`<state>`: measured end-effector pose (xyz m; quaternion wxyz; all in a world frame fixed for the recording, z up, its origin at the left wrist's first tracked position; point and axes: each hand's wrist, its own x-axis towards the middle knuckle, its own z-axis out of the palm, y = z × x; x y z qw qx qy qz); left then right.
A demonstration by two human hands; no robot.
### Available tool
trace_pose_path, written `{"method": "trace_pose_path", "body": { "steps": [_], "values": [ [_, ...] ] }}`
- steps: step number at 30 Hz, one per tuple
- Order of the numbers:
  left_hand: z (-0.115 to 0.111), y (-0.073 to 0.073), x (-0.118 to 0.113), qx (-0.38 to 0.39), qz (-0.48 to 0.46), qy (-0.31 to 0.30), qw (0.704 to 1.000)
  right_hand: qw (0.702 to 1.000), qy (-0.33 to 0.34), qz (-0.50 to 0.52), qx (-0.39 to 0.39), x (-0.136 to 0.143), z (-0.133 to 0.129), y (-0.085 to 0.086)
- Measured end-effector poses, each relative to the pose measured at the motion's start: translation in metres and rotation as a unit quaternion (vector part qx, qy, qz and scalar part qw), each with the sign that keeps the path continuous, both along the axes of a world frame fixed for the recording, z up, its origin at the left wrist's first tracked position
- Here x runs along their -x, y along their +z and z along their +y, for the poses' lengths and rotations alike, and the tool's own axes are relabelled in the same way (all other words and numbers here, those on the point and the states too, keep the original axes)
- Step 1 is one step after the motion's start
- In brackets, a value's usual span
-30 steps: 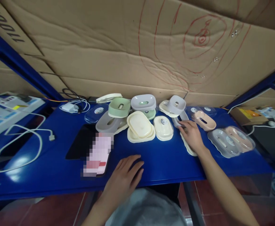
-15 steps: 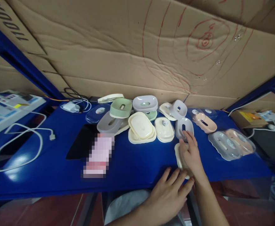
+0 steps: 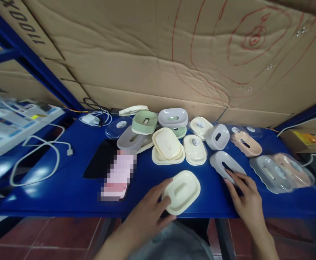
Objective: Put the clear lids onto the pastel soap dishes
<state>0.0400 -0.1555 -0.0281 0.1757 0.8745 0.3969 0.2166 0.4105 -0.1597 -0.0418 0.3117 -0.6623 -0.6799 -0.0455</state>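
Near the front edge of the table, my left hand grips a cream oval soap dish tray by its left edge. The tray has a raised bar along its middle. My right hand is closed on the near end of a grey soap dish base, with fingers at its dark slot. That base looks tilted on the table, and my fingers partly hide it. Just behind it stands another grey base, tipped on its side. A cream soap dish with a clear lid lies between and behind my hands.
Stacked cream trays, a green base and a lilac base fill the back. Lidded dishes and a peach base lie right. Left are a phone, dark tablet and white cable.
My hands have moved apart. The left now holds the cream tray, shifted leftward; the right has the grey base, brought nearer and to the right. The view has turned slightly.
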Motion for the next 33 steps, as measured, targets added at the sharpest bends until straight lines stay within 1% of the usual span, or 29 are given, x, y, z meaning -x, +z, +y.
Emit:
{"method": "trace_pose_path", "body": {
  "steps": [2,3,5,7,9,13,16,19,21,23,25,26,28,29,31,33],
  "values": [
    [0.002,0.007,0.010,0.053,-0.006,-0.011,0.999,0.999,0.039,0.010,-0.003,0.005,-0.016,0.004],
    [0.003,0.009,0.012,0.068,-0.006,-0.008,0.998,0.997,0.070,0.010,-0.002,0.009,-0.023,0.005],
    [0.005,0.012,0.015,0.067,-0.009,0.007,0.998,0.990,0.143,0.004,0.006,0.021,-0.030,0.008],
    [0.005,0.011,0.014,0.044,-0.017,0.021,0.999,0.978,0.207,0.000,0.023,0.036,-0.029,0.010],
    [0.005,0.009,0.012,0.007,-0.030,0.025,0.999,0.967,0.254,-0.001,0.032,0.053,-0.024,0.013],
    [0.003,0.005,0.011,-0.116,-0.028,0.029,0.992,0.944,0.328,-0.013,0.044,0.084,-0.008,0.021],
    [0.004,0.002,0.011,-0.169,0.003,0.017,0.985,0.930,0.359,-0.039,0.063,0.100,-0.002,0.024],
    [0.005,-0.004,0.011,-0.182,0.018,-0.007,0.983,0.924,0.369,-0.068,0.069,0.108,-0.002,0.022],
    [0.005,-0.008,0.011,-0.183,0.018,-0.015,0.983,0.921,0.375,-0.085,0.066,0.107,-0.002,0.022],
    [0.005,-0.010,0.010,-0.175,0.014,-0.016,0.984,0.917,0.381,-0.102,0.054,0.097,0.003,0.024],
    [0.005,-0.011,0.011,-0.165,0.007,-0.010,0.986,0.928,0.354,-0.113,0.027,0.076,0.015,0.031],
    [0.005,-0.011,0.011,-0.163,0.001,-0.002,0.987,0.940,0.322,-0.117,0.012,0.061,0.025,0.035],
    [0.004,-0.011,0.011,-0.165,-0.016,0.024,0.986,0.968,0.217,-0.129,0.000,0.024,0.051,0.046],
    [0.004,-0.011,0.011,-0.165,-0.025,0.037,0.985,0.976,0.164,-0.142,0.000,0.004,0.066,0.052],
    [0.004,-0.011,0.010,-0.160,-0.039,0.059,0.985,0.982,0.084,-0.169,0.014,-0.038,0.100,0.059],
    [0.004,-0.010,0.010,-0.153,-0.042,0.067,0.985,0.979,0.011,-0.197,0.053,-0.075,0.133,0.060]
  ]
}}
